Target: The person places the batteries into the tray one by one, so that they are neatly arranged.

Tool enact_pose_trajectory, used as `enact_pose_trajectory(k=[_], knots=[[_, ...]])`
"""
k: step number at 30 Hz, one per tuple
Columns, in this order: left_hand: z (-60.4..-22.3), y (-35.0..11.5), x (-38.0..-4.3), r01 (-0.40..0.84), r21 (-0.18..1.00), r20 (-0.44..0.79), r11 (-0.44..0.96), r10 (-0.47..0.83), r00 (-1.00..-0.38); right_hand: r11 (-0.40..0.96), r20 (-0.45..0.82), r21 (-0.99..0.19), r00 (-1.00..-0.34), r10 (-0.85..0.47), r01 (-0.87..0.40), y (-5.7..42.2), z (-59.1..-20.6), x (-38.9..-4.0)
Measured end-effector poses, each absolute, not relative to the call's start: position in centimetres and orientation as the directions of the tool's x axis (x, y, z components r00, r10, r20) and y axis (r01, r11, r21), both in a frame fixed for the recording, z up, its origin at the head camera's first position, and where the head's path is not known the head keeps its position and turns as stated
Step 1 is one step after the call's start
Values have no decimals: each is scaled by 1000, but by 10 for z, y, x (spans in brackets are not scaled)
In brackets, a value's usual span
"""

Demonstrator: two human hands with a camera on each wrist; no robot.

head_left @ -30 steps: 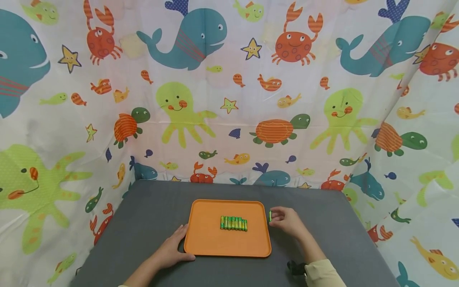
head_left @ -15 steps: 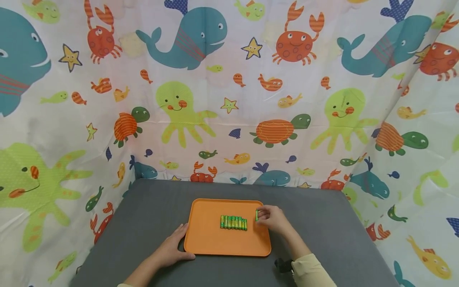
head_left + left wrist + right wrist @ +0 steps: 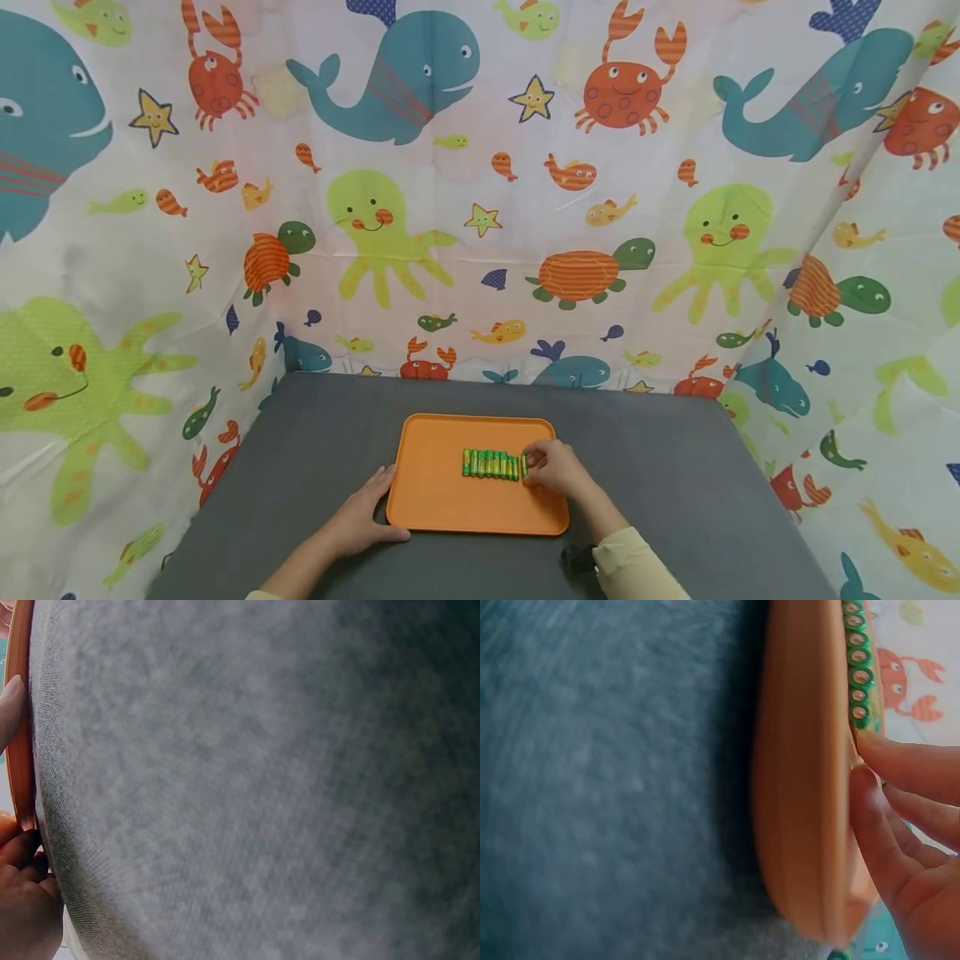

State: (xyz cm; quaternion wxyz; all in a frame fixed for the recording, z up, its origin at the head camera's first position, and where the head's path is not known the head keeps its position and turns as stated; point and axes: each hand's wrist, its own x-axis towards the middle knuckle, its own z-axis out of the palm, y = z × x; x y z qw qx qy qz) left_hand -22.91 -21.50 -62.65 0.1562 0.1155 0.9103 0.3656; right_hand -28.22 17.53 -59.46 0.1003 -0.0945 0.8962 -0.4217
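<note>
In the head view an orange tray (image 3: 450,510) lies on the grey table. My left hand (image 3: 358,518) holds its near left corner, thumb along the front edge and fingers against the left side. Several green batteries (image 3: 490,464) stand side by side in a row on the tray. At the right end of that row, my right hand (image 3: 557,468) pinches one more green battery (image 3: 524,465), a small gap from its neighbour. The right wrist view shows the row's battery ends (image 3: 861,676) just past the tray rim, with the thumb and fingers right beside them, hiding most of the held battery.
A green-ringed battery end (image 3: 838,955) peeks out below the tray's corner in the right wrist view. Behind the grey table (image 3: 315,433) hangs a curtain (image 3: 480,275) printed with sea animals. A black device (image 3: 577,560) sits at the right wrist.
My right hand has carried the battery leftward from beyond the tray's right edge, over the rim, to the right end of the row. The left hand keeps its place on the tray.
</note>
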Motion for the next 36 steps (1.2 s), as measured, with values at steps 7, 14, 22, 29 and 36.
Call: enact_pose_trajectory(k=[7,14,22,29,36], knots=[[-626,-214,-229,102,700,-193,707,324,-926,631,-85,-768,-959,-270,-109,173,-598,-283],[-628,-216,-229,109,698,-192,707,332,-924,633,-82,-765,-956,-282,-121,170,-602,-278],[-629,-218,-228,109,696,-194,709,332,-923,630,-78,-767,-958,-275,-118,169,-603,-275],[-628,-217,-227,111,701,-188,704,333,-924,653,-35,-749,-979,-203,-108,176,-594,-275],[-630,-218,-228,111,706,-189,699,337,-922,680,27,-731,-998,-57,-59,199,-585,-279]])
